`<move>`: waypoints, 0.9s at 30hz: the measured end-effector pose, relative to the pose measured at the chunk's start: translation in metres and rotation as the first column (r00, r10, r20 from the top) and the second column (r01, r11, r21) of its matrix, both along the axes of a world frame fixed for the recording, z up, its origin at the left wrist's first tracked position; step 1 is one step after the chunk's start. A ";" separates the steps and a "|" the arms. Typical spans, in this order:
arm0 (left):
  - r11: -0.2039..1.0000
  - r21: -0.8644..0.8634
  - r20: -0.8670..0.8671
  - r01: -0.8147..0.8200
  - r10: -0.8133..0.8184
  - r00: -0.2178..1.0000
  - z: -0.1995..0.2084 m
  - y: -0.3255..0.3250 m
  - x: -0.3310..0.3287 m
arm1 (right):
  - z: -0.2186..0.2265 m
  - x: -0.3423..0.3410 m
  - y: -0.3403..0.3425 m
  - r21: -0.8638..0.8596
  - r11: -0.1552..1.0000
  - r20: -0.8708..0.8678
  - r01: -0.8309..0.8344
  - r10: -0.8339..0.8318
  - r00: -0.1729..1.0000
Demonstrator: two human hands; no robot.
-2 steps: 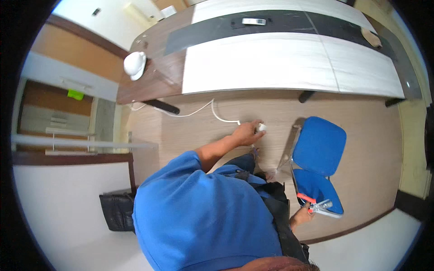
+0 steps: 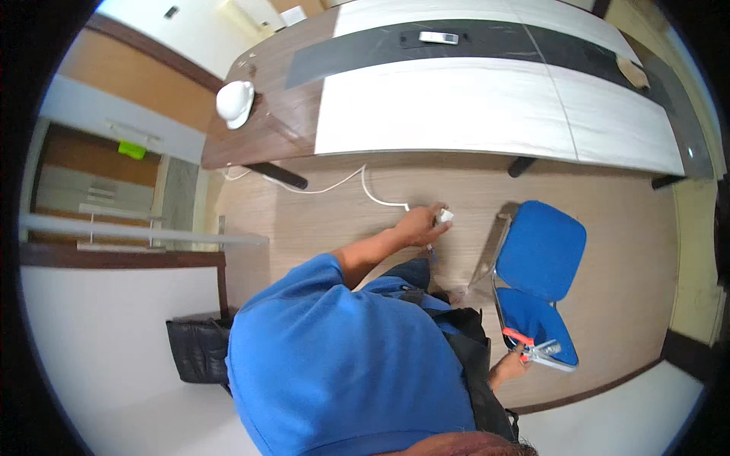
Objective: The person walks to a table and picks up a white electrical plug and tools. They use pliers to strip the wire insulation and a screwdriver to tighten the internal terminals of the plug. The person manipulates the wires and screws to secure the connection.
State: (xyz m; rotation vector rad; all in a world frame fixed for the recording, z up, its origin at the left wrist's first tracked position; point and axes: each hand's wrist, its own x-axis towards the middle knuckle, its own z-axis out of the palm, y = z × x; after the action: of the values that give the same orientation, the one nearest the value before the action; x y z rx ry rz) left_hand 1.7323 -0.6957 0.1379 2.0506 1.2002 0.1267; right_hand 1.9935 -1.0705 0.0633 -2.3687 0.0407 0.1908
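So the left hand is stretched out over the floor, just out from the near edge of the table, with its fingers clamped on a small white block. The block pokes out past the fingertips on the right, and I can't make out exactly what it is. A white cord runs from under the left end of the table, kinks once, and comes right up to that hand; can't tell if it joins the block, the fingers cover that bit. The right hand is way lower down on the right, closed around a tool with red grips and a silver metal end. Some of those fingers are hidden, so no idea how each one sits. The tool shows up in front of the lower pad of a blue chair, but whether it touches it I can't say. Up on the table there's a white helmet at the left end and a pale handset on the dark strip.
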 end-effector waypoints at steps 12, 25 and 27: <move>0.993 -0.034 0.220 -0.116 0.121 0.968 0.024 0.051 -0.180 | -0.012 -0.035 0.044 0.286 0.897 -0.049 0.336 -0.336 0.941; 0.958 -0.108 0.200 -0.264 0.281 0.939 0.045 0.107 -0.424 | -0.013 -0.217 0.134 0.341 0.798 -0.138 0.498 -0.481 0.866; 0.950 -0.077 0.185 -0.302 0.312 0.932 0.042 0.098 -0.448 | -0.014 -0.236 0.141 0.364 0.793 -0.124 0.488 -0.478 0.869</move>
State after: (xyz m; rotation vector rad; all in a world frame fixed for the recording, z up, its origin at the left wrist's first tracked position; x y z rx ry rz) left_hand 1.2847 -0.5980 0.1797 1.7511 1.3767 0.4352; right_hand 1.7573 -0.9292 0.0491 -1.8851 0.5704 -0.0231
